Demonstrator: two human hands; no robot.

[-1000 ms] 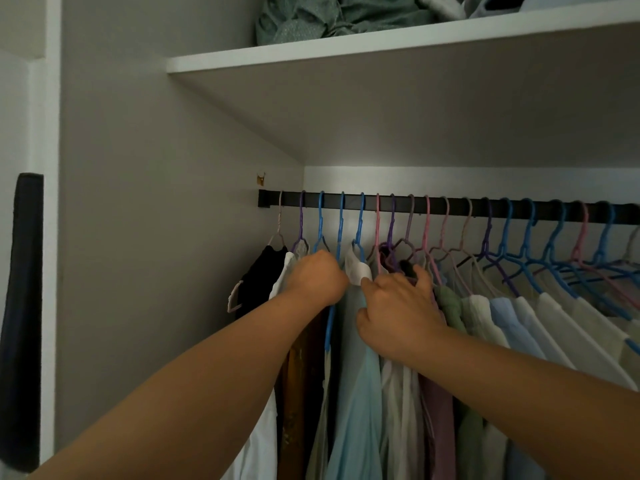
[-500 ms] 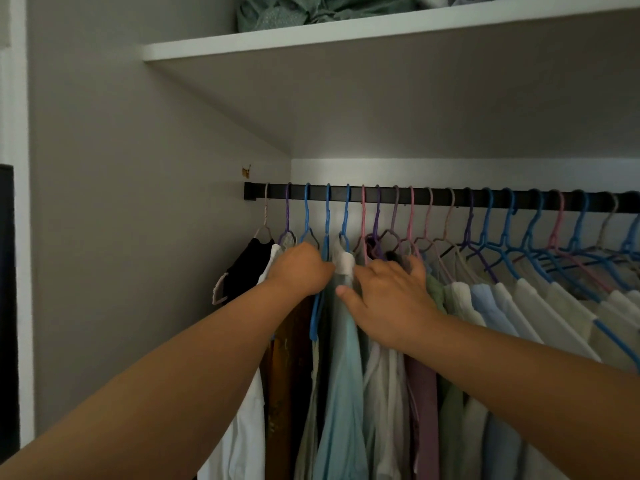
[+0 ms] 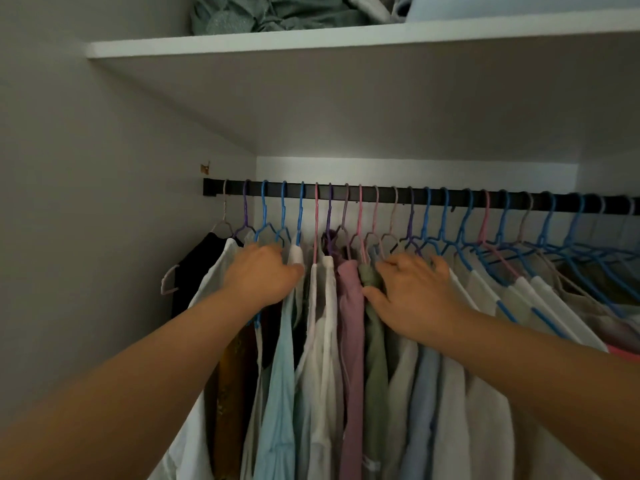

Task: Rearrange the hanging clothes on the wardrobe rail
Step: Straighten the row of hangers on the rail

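Black metal, the wardrobe rail runs straight across your view from nine o'clock to three o'clock, its left end fixed at the side wall. Plastic hangers in blue, pink, purple and pale tones hook over it in a tight row, and the hanging clothes drop straight down toward six o'clock, their long axis vertical.

Your left hand sits at about ten o'clock from centre, fingers curled into the shoulders of the garments there, gripping the bunch beside the light blue shirt; exactly which hanger it grips you cannot tell. Your right hand lies at roughly two o'clock from centre, fingers spread and fairly straight, pressing on the clothes with its thumb against the olive green garment. Between your hands hang a white top and a mauve garment, touching one another. A black garment hangs at the rail's left end, and pale shirts fan out toward three o'clock beyond your right hand.

Above, at twelve o'clock, a white shelf spans the wardrobe and carries bundled green fabric. A strip of light falls on the back wall just above the rail.
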